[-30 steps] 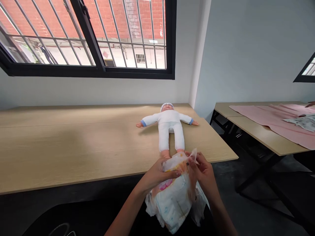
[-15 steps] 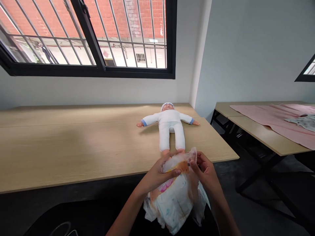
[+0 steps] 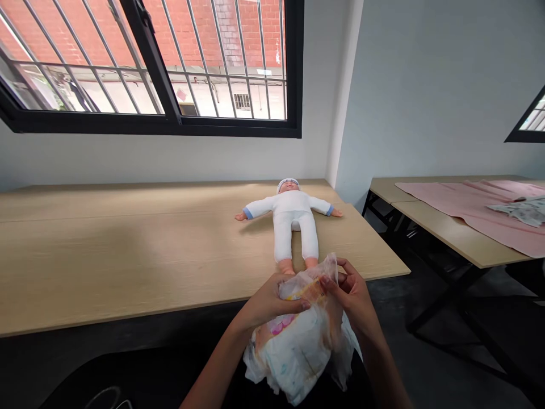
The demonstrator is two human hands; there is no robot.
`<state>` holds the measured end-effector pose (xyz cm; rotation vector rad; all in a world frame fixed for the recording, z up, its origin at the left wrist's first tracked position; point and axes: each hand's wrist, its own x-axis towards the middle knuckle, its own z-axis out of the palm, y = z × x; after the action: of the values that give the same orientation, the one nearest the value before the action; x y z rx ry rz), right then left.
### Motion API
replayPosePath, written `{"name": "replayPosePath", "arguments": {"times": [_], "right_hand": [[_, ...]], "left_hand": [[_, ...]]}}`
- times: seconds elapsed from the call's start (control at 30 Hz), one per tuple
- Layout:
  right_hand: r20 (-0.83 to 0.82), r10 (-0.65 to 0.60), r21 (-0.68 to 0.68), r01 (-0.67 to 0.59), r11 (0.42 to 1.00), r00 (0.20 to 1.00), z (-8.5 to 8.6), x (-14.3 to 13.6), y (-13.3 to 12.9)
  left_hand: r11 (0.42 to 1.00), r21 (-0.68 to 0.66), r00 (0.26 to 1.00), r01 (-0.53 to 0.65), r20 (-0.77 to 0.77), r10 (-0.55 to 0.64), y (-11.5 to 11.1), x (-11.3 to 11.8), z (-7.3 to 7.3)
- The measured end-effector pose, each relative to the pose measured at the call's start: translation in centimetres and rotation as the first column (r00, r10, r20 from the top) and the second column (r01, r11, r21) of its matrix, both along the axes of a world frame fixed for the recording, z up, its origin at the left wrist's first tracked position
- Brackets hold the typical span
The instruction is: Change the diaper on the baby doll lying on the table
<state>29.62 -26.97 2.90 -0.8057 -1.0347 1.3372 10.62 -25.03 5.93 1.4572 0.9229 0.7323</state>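
Note:
A crumpled white diaper (image 3: pixel 298 346) with orange, yellow and pink print hangs above my lap, in front of the table's near edge. My left hand (image 3: pixel 272 304) grips its upper left side, thumb across the front and fingers behind. At the upper right edge, my right hand (image 3: pixel 351 292) pinches the thin material between thumb and fingers. Just beyond the diaper, a baby doll (image 3: pixel 295 221) in a white suit with blue cuffs and a patterned cap lies on its back, arms spread, feet toward me. The diaper's top comes up close to its feet.
The doll lies on a wooden table (image 3: pixel 128 255) below a barred window (image 3: pixel 225 62). On the right, a second table (image 3: pixel 447 238) carries a pink cloth (image 3: pixel 468 210) and a patterned grey-white cloth (image 3: pixel 522 210). A dark gap separates the tables.
My right thumb has shifted slightly left and up along the diaper's top edge. The left hand keeps its grip, and the doll lies as before.

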Motion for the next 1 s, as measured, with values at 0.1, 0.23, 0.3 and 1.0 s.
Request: {"name": "replayPosePath", "arguments": {"times": [0.1, 0.23, 0.3, 1.0], "right_hand": [[-0.02, -0.006, -0.005, 0.006, 1.0, 1.0, -0.3, -0.2, 0.2], [-0.008, -0.008, -0.01, 0.008, 1.0, 1.0, -0.3, -0.1, 0.1], [0.01, 0.032, -0.015, -0.032, 0.999, 0.999, 0.0, 0.0, -0.1], [0.249, 0.429, -0.065, -0.427, 0.902, 0.868, -3.7, 1.8, -1.9]], "left_hand": [[0.999, -0.039, 0.996, 0.002, 0.084, 0.001, -0.1, 0.0, -0.2], [0.996, -0.071, 0.989, -0.053, 0.132, 0.062, -0.5, 0.1, -0.2], [0.994, -0.082, 0.986, -0.077, 0.142, 0.088, -0.8, 0.2, -0.1], [0.979, 0.191, 0.991, 0.069, -0.128, -0.045, -1.6, 0.9, 1.4]]}}
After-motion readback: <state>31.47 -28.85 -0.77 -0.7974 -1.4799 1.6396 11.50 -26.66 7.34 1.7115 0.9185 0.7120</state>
